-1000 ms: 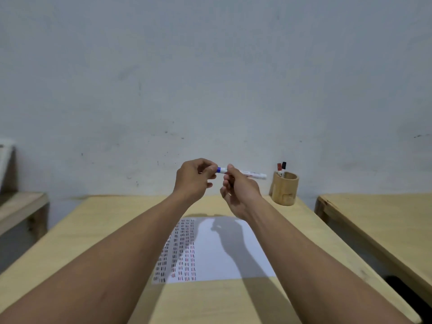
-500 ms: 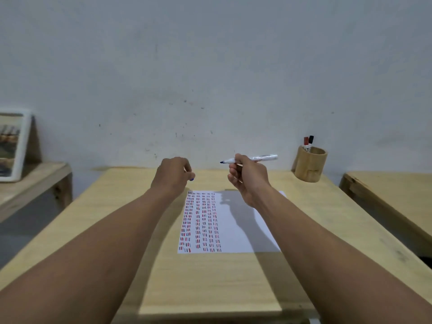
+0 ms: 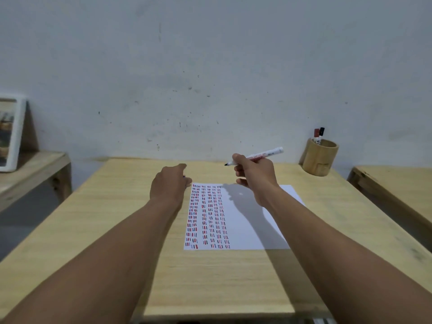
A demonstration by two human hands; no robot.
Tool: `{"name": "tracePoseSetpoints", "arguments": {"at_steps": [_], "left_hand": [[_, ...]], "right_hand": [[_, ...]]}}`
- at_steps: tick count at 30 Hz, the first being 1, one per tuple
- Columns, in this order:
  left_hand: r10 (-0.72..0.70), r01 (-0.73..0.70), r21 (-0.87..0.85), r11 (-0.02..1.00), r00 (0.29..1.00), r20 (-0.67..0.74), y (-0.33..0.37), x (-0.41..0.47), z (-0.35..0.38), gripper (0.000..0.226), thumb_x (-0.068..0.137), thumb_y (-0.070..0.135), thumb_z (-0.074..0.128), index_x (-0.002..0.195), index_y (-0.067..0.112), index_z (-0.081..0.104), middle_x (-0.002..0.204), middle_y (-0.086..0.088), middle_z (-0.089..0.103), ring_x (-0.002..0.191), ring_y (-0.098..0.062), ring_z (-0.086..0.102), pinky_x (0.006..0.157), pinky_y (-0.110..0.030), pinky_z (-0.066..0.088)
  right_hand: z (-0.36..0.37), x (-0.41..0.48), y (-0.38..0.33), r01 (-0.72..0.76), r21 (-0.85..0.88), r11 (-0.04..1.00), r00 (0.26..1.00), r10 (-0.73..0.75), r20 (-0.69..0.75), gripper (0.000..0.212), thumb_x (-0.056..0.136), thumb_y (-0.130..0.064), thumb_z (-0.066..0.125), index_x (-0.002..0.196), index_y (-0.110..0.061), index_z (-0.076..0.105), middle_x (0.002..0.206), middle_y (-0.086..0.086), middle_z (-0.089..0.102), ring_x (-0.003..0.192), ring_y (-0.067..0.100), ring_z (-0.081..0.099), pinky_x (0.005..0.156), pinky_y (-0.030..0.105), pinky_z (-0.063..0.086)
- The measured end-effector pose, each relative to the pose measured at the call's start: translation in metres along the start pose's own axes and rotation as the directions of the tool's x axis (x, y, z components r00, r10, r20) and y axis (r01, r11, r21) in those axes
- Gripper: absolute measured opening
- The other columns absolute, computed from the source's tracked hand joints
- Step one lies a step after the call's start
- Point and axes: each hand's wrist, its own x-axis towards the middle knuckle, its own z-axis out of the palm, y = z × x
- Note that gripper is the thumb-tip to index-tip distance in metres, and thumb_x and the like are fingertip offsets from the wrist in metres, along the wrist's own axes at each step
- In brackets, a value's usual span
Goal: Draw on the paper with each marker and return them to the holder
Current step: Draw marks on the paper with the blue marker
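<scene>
At the far left a white-framed picture [image 3: 10, 134] leans against the wall on a low wooden bench [image 3: 32, 169]. Next comes the light wooden table [image 3: 121, 230], with both bare forearms reaching across it. The left hand [image 3: 169, 187] hangs over the tabletop just beside the paper's top-left corner, fingers curled into a loose fist; a speck of blue shows at its fingertips, too small to say what it is or whether anything is gripped. The paper [image 3: 243, 230] lies flat in the middle of the table, its left part filled with columns of short red and dark dashes, its right part blank and crossed by the shadow of the right arm. The right hand [image 3: 256, 175] is raised above the paper's upper edge and pinches a white marker [image 3: 257, 156] between thumb and fingers, uncapped, its dark tip pointing left and clear of the sheet, its tail angled up to the right. Further right, near the wall at the table's back corner, stands the round wooden holder [image 3: 319, 159] with 2 capped markers upright inside, the red marker [image 3: 316, 135] just beside the black marker [image 3: 322, 134]. Another wooden table [image 3: 397, 183] sits at the right edge.
</scene>
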Motion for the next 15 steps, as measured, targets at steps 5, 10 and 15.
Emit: {"name": "tracePoseSetpoints", "arguments": {"at_steps": [5,10,15], "left_hand": [[-0.063,0.062,0.072,0.995,0.998,0.001,-0.013,-0.026,-0.003,0.039,0.102,0.030,0.044,0.134,0.011,0.056,0.119,-0.014,0.071,0.111,-0.038,0.062,0.084,-0.041,0.047],[-0.095,0.040,0.283,0.958,0.978,0.183,-0.034,-0.032,0.005,0.053,0.103,0.035,0.024,0.148,0.016,0.044,0.152,-0.009,0.046,0.147,-0.033,0.030,0.118,-0.055,0.019],[-0.064,-0.008,0.317,0.948,0.975,0.214,-0.039,-0.030,0.009,0.059,0.102,0.038,0.019,0.157,0.019,0.029,0.163,-0.009,0.028,0.153,-0.034,0.015,0.121,-0.058,0.011]], "right_hand": [[0.001,0.005,0.015,0.050,-0.264,0.963,0.999,-0.050,0.006,0.017,0.086,-0.018,0.066,0.088,-0.001,0.070,0.069,0.005,0.066,0.058,0.016,0.061,0.053,0.027,0.054],[0.008,0.013,0.035,0.083,-0.472,0.878,0.993,-0.113,-0.036,0.022,0.081,-0.026,0.066,0.075,-0.006,0.073,0.064,0.004,0.072,0.053,0.018,0.063,0.056,0.040,0.058],[0.012,0.019,0.046,0.082,-0.497,0.864,0.990,-0.129,-0.063,0.025,0.080,-0.029,0.066,0.074,-0.005,0.071,0.068,0.004,0.075,0.071,0.029,0.073,0.071,0.048,0.062]]}}
